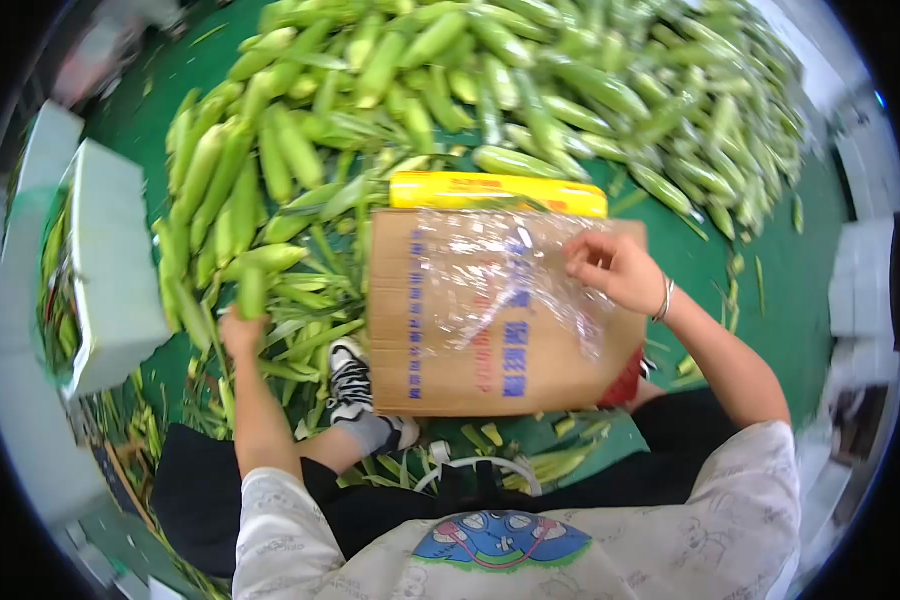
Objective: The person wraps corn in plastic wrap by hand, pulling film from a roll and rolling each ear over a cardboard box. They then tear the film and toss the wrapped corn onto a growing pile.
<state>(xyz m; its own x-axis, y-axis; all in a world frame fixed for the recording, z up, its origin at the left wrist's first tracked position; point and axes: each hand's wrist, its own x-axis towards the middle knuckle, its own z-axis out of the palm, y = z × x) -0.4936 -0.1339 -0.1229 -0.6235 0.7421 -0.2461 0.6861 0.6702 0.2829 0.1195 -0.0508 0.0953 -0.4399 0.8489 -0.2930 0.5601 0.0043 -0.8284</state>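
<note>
My left hand (242,334) is wrapped round the lower end of a green corn ear (252,292), which looks blurred. It is at the left, low beside the heap of unwrapped corn (295,150). Over the cardboard box (395,310) in front of me lies a crumpled sheet of clear plastic wrap (470,260). My right hand (618,270) is at the sheet's right edge, fingers curled in a pinch that appears to hold the film. Blue and red printing shows through it.
A yellow roll-shaped package (500,192) lies just behind the box. Film-wrapped corn (690,130) is heaped at the back right. To the left stands a white foam box (120,260). Loose husks (310,300) litter the green floor near my shoe (352,385).
</note>
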